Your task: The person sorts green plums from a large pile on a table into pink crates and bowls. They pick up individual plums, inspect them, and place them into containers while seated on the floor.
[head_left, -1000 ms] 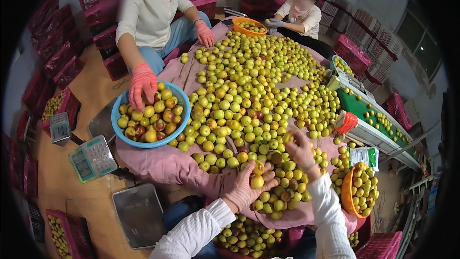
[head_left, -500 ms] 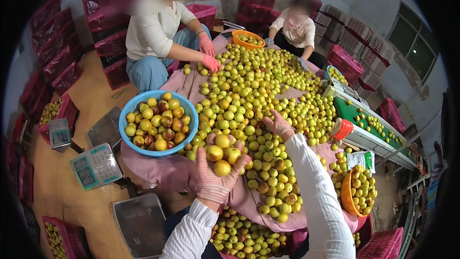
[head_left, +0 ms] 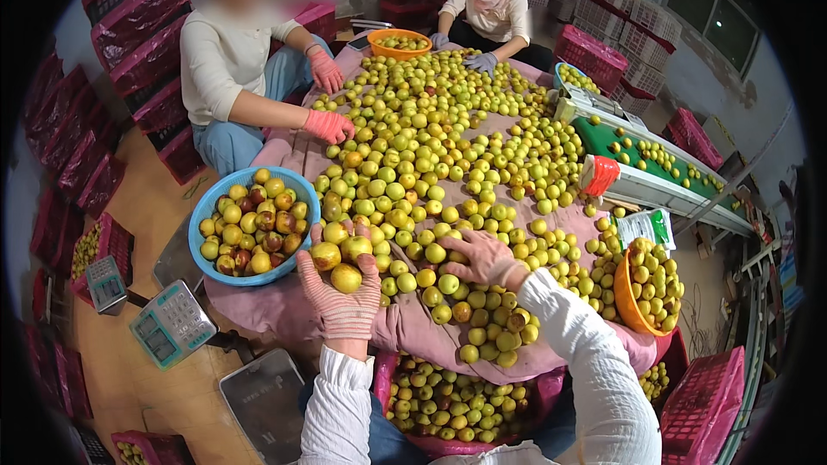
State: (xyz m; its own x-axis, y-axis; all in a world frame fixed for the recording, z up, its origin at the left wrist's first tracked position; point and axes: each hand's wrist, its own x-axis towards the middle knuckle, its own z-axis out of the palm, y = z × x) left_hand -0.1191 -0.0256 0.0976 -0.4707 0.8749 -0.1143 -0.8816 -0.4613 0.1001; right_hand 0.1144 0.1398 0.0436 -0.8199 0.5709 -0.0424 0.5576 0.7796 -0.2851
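My left hand (head_left: 343, 308), in a striped glove, is palm up with its fingers curled around several yellow-brown jujubes (head_left: 346, 278). It is just right of a blue basket (head_left: 250, 280) filled with yellow and reddish-brown jujubes. Gloved too, my right hand (head_left: 482, 257) lies palm down on the near part of a large heap of green-yellow jujubes (head_left: 405, 164). Its fingers are spread and touch the fruit; whether any is under the palm is hidden. A pink cloth (head_left: 301, 314) lies beneath the heap.
Two gloved people sit across the heap. An orange basket (head_left: 631, 293) of jujubes leans at the right, near a green conveyor (head_left: 616, 142). A scale (head_left: 172, 325) stands at the left. Below the cloth edge is a pink-lined crate (head_left: 551, 383) of jujubes. Stacked crates (head_left: 142, 30) line the wall.
My view has shifted. My right hand has come lower and nearer onto the heap, closer to my left hand. The left hand still holds its jujubes, now nearer the blue basket.
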